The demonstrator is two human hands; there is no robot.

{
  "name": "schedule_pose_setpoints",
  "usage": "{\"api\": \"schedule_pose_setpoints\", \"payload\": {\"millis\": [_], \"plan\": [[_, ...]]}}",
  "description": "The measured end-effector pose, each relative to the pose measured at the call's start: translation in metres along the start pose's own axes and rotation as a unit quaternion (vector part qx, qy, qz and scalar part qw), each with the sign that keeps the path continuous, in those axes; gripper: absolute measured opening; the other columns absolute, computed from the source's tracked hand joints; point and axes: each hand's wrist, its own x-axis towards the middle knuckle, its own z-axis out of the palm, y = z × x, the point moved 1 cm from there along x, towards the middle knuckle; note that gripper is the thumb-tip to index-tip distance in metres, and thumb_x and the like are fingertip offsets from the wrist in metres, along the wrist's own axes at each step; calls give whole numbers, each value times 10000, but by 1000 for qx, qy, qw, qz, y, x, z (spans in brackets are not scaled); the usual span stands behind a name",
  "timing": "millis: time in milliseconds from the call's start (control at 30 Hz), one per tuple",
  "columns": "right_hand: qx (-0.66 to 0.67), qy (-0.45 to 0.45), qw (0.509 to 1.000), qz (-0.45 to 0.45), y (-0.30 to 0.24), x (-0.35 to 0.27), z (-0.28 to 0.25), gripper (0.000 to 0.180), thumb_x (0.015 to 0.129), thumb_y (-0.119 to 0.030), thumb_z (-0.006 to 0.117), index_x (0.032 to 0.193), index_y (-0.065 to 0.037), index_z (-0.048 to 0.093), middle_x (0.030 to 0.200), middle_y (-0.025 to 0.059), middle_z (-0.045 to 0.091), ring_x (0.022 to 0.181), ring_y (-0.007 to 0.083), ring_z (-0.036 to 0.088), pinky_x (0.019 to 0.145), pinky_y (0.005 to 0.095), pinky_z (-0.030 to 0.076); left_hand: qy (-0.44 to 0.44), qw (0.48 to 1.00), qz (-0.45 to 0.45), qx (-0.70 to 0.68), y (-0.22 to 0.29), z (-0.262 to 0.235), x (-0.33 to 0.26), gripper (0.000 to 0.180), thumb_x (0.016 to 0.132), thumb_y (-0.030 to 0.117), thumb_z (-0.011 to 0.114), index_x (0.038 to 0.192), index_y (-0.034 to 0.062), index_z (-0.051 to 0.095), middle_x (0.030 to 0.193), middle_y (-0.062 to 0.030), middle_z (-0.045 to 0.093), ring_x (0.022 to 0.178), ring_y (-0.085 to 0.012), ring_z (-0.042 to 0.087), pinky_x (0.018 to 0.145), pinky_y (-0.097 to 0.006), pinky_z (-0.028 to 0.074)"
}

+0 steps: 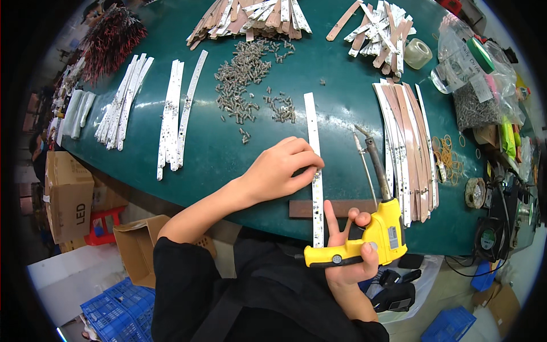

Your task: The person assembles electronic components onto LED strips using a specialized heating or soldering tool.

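A narrow white circuit board strip (318,214) lies lengthwise in front of me, its near part across a brown bar (301,209). Over the strip's middle, my left hand (279,171) has its fingers curled, thumb and fingertips together at the strip's surface. Whatever they pinch is too small or hidden to make out. My right hand (350,271) grips a yellow and black soldering gun (386,231), with index and middle fingers raised off the handle. The gun's iron tip and thin feed tube point away from me, to the right of the strip, apart from it.
Small metallic parts (242,77) lie heaped beyond my left hand. White strips (171,117) lie at left; more strips (405,151) are bundled at right. Piled strips (250,20) fill the far edge. Rubber bands (450,159), a tape roll (417,54) and bagged parts (477,105) are at right.
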Motion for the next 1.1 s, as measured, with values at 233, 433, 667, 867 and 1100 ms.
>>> {"api": "schedule_pose_setpoints", "payload": {"millis": [233,433,667,867,1100], "plan": [[-35,-58,998,8,-30,12,7,631,770,-190,577,1359,-87,374,1053,36,488,1117,205,477,1115,739,192,-38,996,35,-67,-5,7,-2,198,803,30,689,992,86,706,909,-58,623,868,-236,601,765,-341,500],[37,-64,997,40,-24,27,-1,466,760,-193,595,1183,-44,468,1061,51,526,1113,213,484,1103,738,218,25,986,-79,-143,2,6,-3,169,813,7,680,979,39,682,917,-66,629,801,-181,633,715,-289,514],[56,-5,995,83,-1,30,-11,423,758,-167,609,1146,-27,516,1077,57,555,1159,202,481,1085,750,235,63,996,-29,-51,-2,6,-10,120,797,-8,684,912,16,658,833,-69,643,761,-176,635,694,-287,512],[58,3,996,70,0,31,-12,424,765,-157,598,1149,-4,505,1077,83,542,1177,208,464,1076,752,250,68,998,11,2,-6,11,-10,134,774,-2,698,898,38,663,819,-66,650,725,-224,617,692,-326,493],[47,-14,996,75,1,32,-15,423,769,-157,590,1149,5,498,1078,99,528,1180,210,461,1082,741,257,55,997,23,44,-4,11,-9,128,771,1,704,888,41,671,832,-66,657,748,-229,618,702,-331,497]]}}
